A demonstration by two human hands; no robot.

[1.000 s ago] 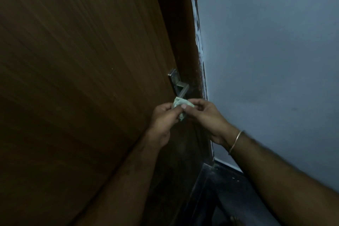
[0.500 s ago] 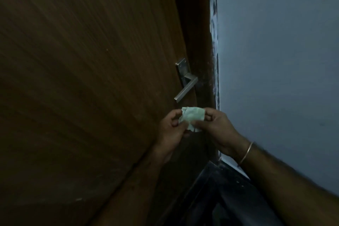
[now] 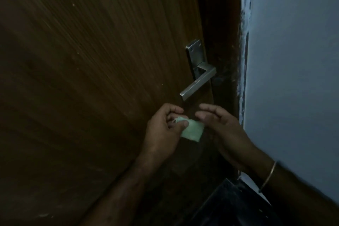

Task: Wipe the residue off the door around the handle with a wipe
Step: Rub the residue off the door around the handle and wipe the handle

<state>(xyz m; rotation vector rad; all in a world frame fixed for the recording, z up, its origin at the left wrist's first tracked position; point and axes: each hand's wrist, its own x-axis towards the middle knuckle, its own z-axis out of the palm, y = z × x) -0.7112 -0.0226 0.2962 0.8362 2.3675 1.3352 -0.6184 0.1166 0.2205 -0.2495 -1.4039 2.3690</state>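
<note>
- Looking through the head camera, I see a dark brown wooden door [image 3: 91, 79] that fills the left and middle of the view, with fine vertical grain and a few small pale specks on it.
- On the right part of the door sits a metal handle [image 3: 199, 83]: a plate with two screws at the top and a square lever that slopes down toward the left.
- My left hand [image 3: 165, 130] is below the free end of the lever, not touching it. Its thumb and fingers are pinched together on one end of a folded pale green wipe [image 3: 192, 131].
- The wipe hangs out from the left hand toward the right, between both hands, below the handle and in front of the door. I cannot tell if it touches the wood.
- My right hand [image 3: 223, 126] is just beside the wipe on the right. Its fingers are curved and spread apart, holding nothing; the thumb is close to the corner of the wipe, but contact is not clear.
- A thin gold bangle [image 3: 268, 177] is around the right wrist.
- Right of the door is a dark frame [image 3: 225, 42], then a pale blue-grey wall [image 3: 293, 60] with rough, chipped paint along its edge.
- The light is weak, so I cannot see residue around the handle.
</note>
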